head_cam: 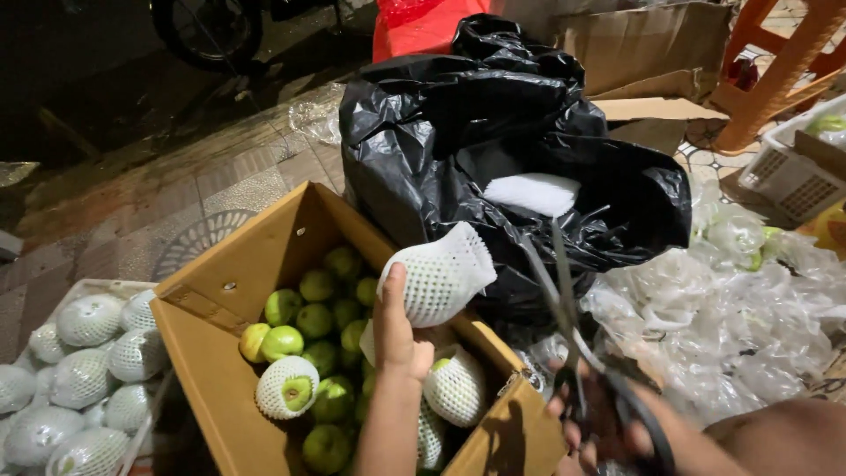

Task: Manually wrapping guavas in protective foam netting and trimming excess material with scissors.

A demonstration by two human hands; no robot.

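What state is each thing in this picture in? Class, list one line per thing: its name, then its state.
left hand: gripping a white foam net sleeve, raised above the box.
right hand: holding scissors, blades pointing up.
cardboard box: open, holding green fruit, some netted.
black plastic bag: open, crumpled, white foam at its mouth.
white crate: filled with netted fruit.
clear plastic wrappings: loose, heaped.

The left hand (397, 330) holds a white foam-net fruit sleeve (441, 273) above the brown cardboard box (211, 353) of green fruit (315, 321); the right hand (599, 423) holds black-handled scissors (573, 353) near the black plastic bag (458, 132).
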